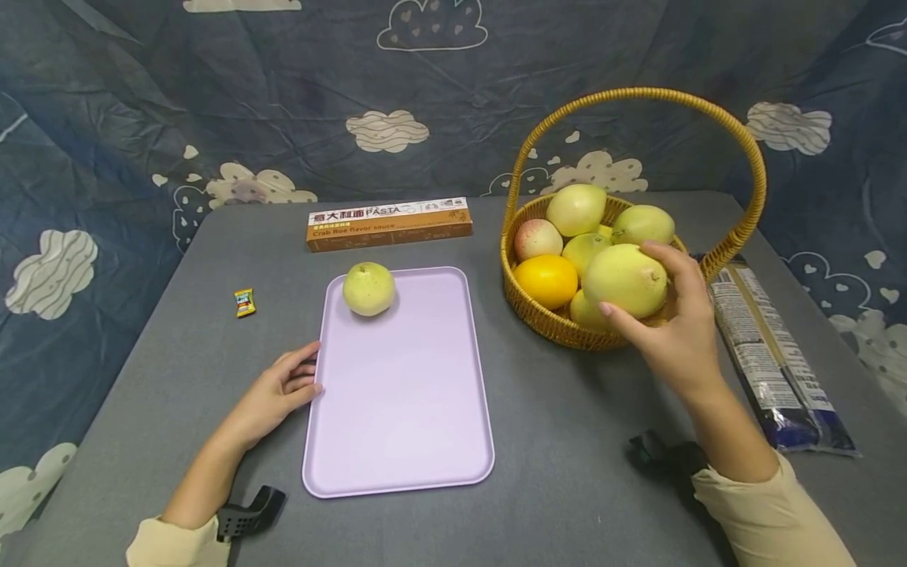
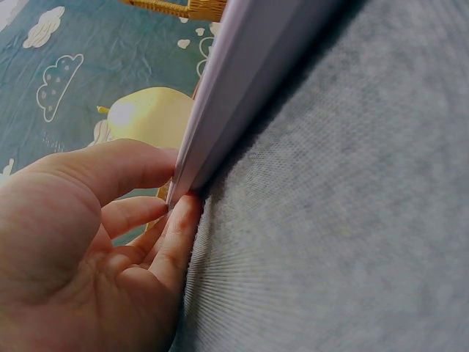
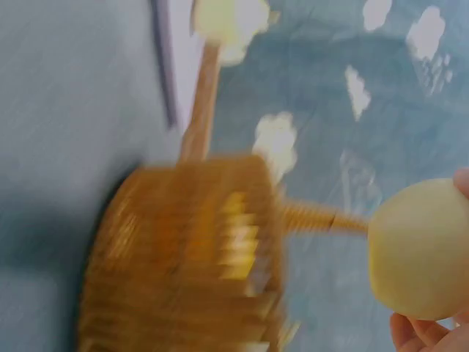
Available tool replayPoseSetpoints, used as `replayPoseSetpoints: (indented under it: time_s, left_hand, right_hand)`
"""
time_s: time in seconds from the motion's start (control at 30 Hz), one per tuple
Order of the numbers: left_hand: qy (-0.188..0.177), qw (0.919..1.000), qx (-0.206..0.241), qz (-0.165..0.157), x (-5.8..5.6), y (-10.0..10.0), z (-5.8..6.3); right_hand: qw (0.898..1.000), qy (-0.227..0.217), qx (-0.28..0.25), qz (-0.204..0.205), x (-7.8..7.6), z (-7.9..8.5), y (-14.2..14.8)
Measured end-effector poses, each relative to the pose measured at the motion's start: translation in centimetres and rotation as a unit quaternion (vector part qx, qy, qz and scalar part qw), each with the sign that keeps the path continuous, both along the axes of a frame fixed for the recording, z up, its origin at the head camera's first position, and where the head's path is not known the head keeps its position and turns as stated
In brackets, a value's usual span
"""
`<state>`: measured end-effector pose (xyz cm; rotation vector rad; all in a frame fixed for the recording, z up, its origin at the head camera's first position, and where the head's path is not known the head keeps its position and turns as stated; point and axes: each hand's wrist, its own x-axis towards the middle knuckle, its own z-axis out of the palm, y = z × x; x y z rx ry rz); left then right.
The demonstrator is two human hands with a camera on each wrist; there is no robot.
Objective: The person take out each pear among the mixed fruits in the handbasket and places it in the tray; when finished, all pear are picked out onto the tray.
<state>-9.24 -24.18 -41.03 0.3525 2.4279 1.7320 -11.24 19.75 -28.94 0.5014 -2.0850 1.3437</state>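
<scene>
My right hand (image 1: 676, 331) holds a pale yellow-green pear (image 1: 622, 281) between thumb and fingers, above the front right of a wicker basket (image 1: 560, 335). In the right wrist view this pear (image 3: 421, 249) appears raised off the basket. Inside the basket lie more pale pears (image 1: 576, 209), a reddish peach (image 1: 538, 240) and an orange-yellow fruit (image 1: 546, 281). My left hand (image 1: 272, 402) grips the left rim of a lilac tray (image 1: 400, 394); in the left wrist view, thumb and fingers meet at the rim. Another round pear (image 1: 368, 289) sits at the tray's far left corner.
Behind the tray lies a long pasta box (image 1: 390, 224). A small yellow packet (image 1: 244, 302) is to the left. Right of the basket lies a long printed plastic pack (image 1: 775, 362). The basket's tall handle (image 1: 638, 94) arches over the fruit; a patterned cloth hangs behind the grey table.
</scene>
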Motion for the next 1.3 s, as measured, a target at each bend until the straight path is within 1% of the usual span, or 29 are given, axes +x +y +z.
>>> replayPoseSetpoints:
  time_s: [0.13, 0.23, 0.33, 0.47, 0.6, 0.7, 0.8, 0.87, 1.0, 1.13, 1.3]
  left_hand:
    - [-0.001, 1.0000, 0.002, -0.001, 0.0, 0.0, 0.0]
    - [0.000, 1.0000, 0.004, -0.004, 0.0, 0.0, 0.1]
    - [0.001, 1.0000, 0.001, -0.004, 0.1, 0.0, 0.2]
    - [-0.002, 1.0000, -0.004, -0.003, 0.0, 0.0, 0.3]
    - [-0.008, 0.9999, -0.007, -0.003, -0.1, 0.0, 0.3]
    - [-0.005, 1.0000, -0.006, -0.003, -0.1, 0.0, 0.2]
    - [-0.002, 1.0000, -0.002, -0.005, -0.1, 0.0, 0.2]
    - [0.002, 1.0000, -0.001, -0.006, 0.0, 0.0, 0.2]
    - [0.008, 0.9999, 0.000, -0.007, 0.0, 0.0, 0.2]
    - [0.004, 1.0000, -0.001, -0.006, -0.1, 0.0, 0.2]
    - [0.001, 1.0000, -0.004, -0.005, -0.2, -0.1, 0.1]
  right_hand:
    - [0.998, 0.011, -0.016, 0.065, -0.1, 1.3, -2.6]
    - [0.994, 0.003, -0.021, 0.110, -0.7, 1.9, -4.4]
    - [0.992, -0.011, -0.008, 0.128, -1.8, 1.8, -6.1]
    - [0.991, -0.024, 0.018, 0.133, -4.0, 1.0, -8.5]
    - [0.987, -0.047, 0.033, 0.148, -5.8, 0.4, -11.1]
    - [0.983, -0.079, 0.037, 0.158, -7.1, -0.6, -12.8]
    - [0.979, -0.123, 0.041, 0.159, -8.4, -2.0, -14.0]
    - [0.975, -0.152, 0.049, 0.154, -9.2, -3.1, -14.7]
    - [0.968, -0.192, 0.080, 0.141, -10.6, -5.1, -15.7]
    - [0.960, -0.226, 0.095, 0.137, -11.4, -6.6, -16.3]
    - [0.950, -0.257, 0.117, 0.133, -12.0, -7.7, -16.7]
